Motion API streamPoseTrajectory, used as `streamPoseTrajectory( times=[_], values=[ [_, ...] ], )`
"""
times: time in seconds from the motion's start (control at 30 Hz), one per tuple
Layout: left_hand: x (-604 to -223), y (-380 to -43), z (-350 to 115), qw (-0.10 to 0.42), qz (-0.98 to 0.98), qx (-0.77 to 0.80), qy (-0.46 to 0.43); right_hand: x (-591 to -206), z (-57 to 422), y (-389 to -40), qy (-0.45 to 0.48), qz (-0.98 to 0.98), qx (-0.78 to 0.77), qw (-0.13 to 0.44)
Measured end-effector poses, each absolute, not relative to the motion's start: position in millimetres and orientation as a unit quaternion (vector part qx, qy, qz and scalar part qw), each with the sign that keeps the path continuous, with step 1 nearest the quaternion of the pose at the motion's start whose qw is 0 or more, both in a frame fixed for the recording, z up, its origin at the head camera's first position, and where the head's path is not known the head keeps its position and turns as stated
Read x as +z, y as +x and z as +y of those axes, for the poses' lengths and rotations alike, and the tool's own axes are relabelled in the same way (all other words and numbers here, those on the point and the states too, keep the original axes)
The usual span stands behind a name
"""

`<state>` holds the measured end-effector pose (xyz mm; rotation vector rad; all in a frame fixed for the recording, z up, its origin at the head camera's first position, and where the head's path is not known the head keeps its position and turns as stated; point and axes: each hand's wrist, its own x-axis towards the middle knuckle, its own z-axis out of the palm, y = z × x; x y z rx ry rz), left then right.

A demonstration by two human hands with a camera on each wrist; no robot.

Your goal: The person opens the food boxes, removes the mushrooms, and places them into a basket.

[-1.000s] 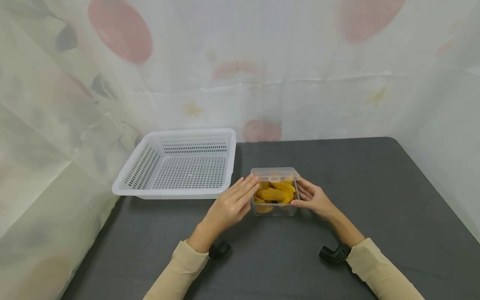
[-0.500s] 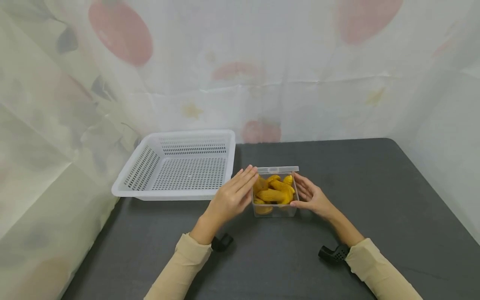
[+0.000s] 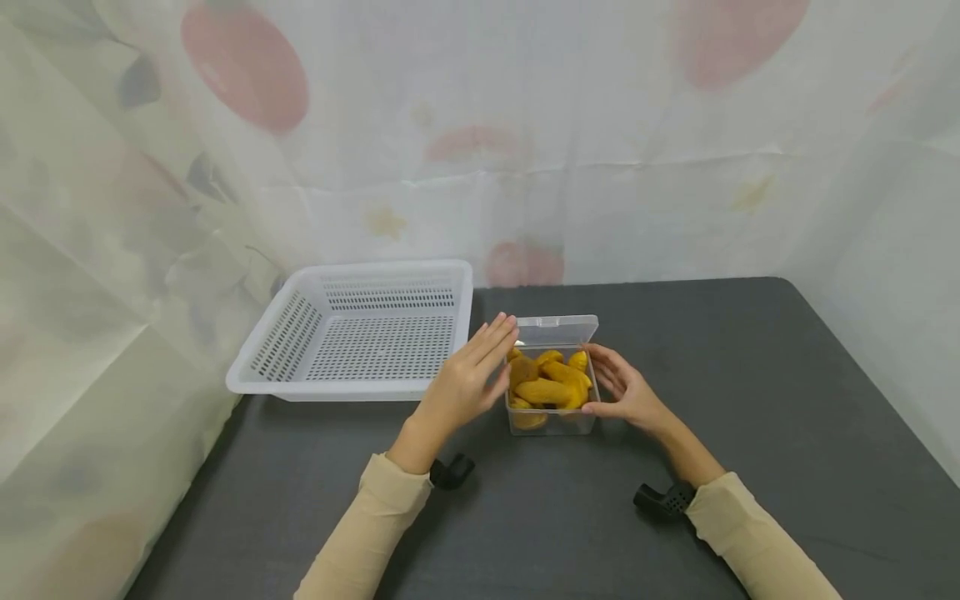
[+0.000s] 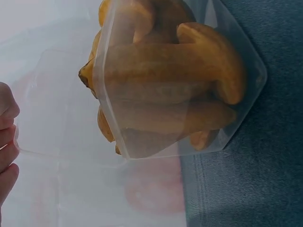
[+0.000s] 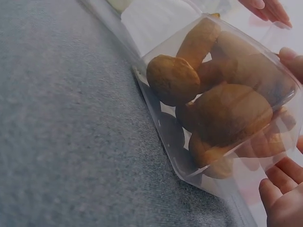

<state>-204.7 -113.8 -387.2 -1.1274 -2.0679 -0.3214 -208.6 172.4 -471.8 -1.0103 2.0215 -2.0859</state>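
Note:
A clear plastic box (image 3: 552, 422) on the table is filled with several yellow-brown mushrooms (image 3: 543, 391). Its hinged clear lid (image 3: 557, 331) stands raised at the back. My left hand (image 3: 463, 382) is at the box's left side, fingers straight and their tips at the lid's left edge. In the left wrist view, the fingertips (image 4: 8, 151) are right at the edge of the lid. My right hand (image 3: 628, 396) grips the right side of the box, thumb at the front corner and fingers along the side toward the back. Through the wall, the right wrist view shows rounded mushroom caps (image 5: 232, 116).
A white perforated plastic basket (image 3: 348, 388) stands at the back left of the dark grey table (image 3: 540, 517), left of the box. Behind it hangs a pale printed curtain (image 3: 600, 125), with more cloth along the left side.
The lid has swung up and back from over the mushrooms to a raised position. My left hand has moved upward and away with it, while the right hand stays on the box.

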Motion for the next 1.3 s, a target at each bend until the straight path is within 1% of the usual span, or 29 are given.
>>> streamPoseTrajectory(
  times=[0.17, 0.4, 0.7, 0.97, 1.13, 1.3],
  values=[
    [-386.6, -209.9, -111.2, 0.372, -0.806, -0.136, -0.44, -473.7, 173.0, -211.7, -0.344, 0.633, -0.692, 0.043],
    [-383.4, -217.5, -109.2, 0.378, -0.803, -0.149, -0.436, -474.6, 172.7, -216.2, -0.336, 0.629, -0.699, 0.057],
    [-379.6, -230.6, -103.7, 0.375, -0.821, -0.133, -0.41, -473.6, 172.4, -218.1, -0.34, 0.629, -0.696, 0.065],
    [-375.2, -245.3, -99.0, 0.336, -0.851, -0.129, -0.383, -471.8, 172.0, -216.9, -0.333, 0.645, -0.682, 0.088],
    [-374.1, -252.7, -95.9, 0.294, -0.875, -0.13, -0.363, -470.4, 172.2, -216.9, -0.327, 0.656, -0.675, 0.09],
    [-373.5, -258.0, -90.4, 0.243, -0.901, -0.137, -0.331, -470.1, 172.7, -219.2, -0.326, 0.672, -0.66, 0.074]
  ],
)
